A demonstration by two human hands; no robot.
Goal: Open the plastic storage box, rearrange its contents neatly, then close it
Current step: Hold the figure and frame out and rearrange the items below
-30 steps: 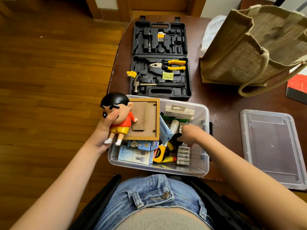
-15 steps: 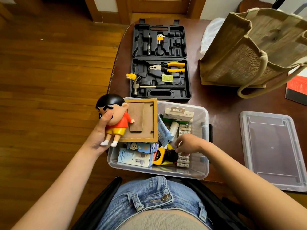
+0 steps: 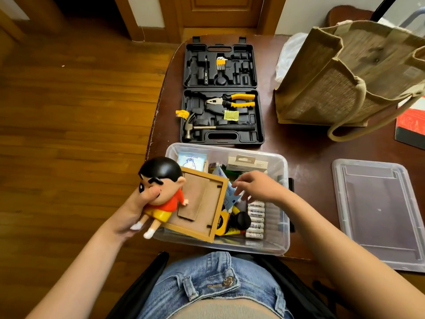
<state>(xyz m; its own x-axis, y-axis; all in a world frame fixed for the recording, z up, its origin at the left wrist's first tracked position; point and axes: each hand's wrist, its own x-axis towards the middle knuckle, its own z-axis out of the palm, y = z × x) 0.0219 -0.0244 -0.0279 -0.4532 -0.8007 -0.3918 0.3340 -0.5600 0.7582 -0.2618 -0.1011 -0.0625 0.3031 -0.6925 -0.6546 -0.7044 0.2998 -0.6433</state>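
Note:
The clear plastic storage box (image 3: 279,246) stands open at the table's near edge, in front of my lap. Its lid (image 3: 377,212) lies flat on the table to the right. My left hand (image 3: 135,210) grips a cartoon boy figure (image 3: 162,194) together with a wooden picture frame (image 3: 202,207), which is tilted face down over the box's left half. My right hand (image 3: 257,186) hovers inside the box with fingers spread, touching a blue packet (image 3: 230,195). Below it lie a row of batteries (image 3: 255,221), a yellow tape measure (image 3: 222,223) and a black round object (image 3: 242,219).
An open black tool case (image 3: 222,93) with pliers, hammer and hex keys sits behind the box. A large jute bag (image 3: 354,72) stands at the back right, a red-and-black book (image 3: 411,122) beside it. Wooden floor lies to the left of the table edge.
My left hand has tilted the frame and the figure and shifted them toward me. My right hand has lifted from the batteries and moved up to the blue packet.

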